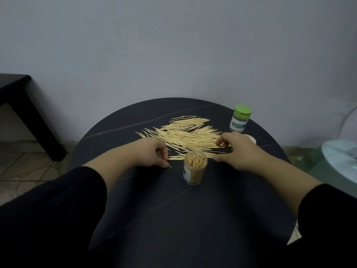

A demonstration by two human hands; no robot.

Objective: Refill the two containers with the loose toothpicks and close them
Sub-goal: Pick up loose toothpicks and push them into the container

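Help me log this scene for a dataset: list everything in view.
loose toothpicks: many, pale, spread mid-table
open container: one, clear, table front
closed container: one, white, green lid, far right
disc: one, pale, beside closed container, partly hidden
table: one, black, round
side table: one, dark, far left
pale object: one, whitish, right edge
left hand: pinches one of the loose toothpicks
right hand: fingers curled over loose toothpicks

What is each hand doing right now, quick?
Left hand: pinching one toothpick.
Right hand: curled over the loose toothpicks; whether it grips any cannot be told.
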